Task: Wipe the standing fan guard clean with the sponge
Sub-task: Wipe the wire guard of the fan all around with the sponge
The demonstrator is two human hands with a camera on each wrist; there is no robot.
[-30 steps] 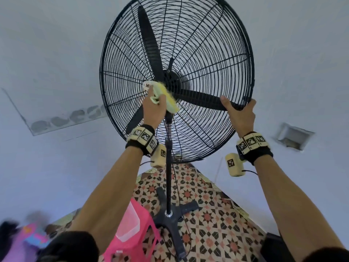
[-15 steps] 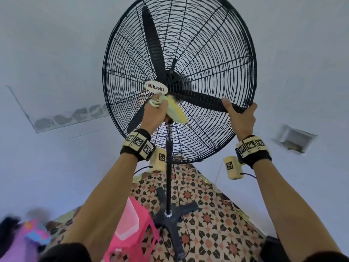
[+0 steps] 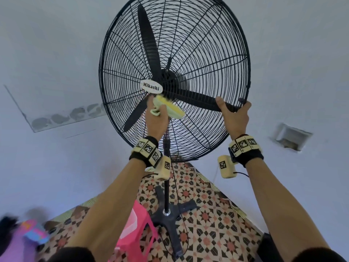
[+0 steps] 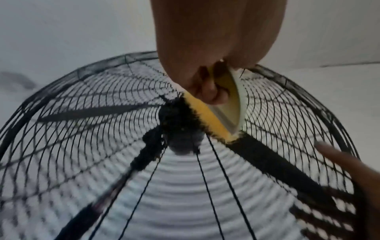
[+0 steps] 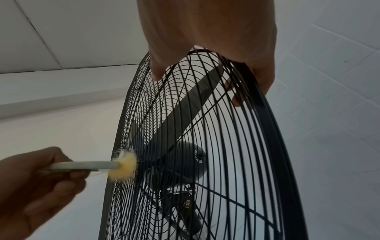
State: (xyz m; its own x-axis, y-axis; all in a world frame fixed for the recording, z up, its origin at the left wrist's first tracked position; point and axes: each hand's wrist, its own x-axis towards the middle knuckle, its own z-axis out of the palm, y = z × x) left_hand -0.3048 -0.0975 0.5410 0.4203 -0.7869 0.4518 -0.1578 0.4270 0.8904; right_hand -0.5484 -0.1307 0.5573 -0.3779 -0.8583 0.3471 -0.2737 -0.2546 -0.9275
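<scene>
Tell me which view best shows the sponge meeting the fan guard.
The right wrist view: side-on, the sponge presses against the fan guard wires. The head view shows the left hand gripping it below the badge; the left wrist view shows its yellow edge, partly hidden by fingers.

Home room: patterned floor tiles [image 3: 207,224], pale plain walls [image 3: 47,44], pink plastic stool [image 3: 132,229].

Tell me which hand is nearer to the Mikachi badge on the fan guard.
Left. The left hand holds the sponge just below the Mikachi badge, while the right hand grips the fan guard at its rim.
</scene>
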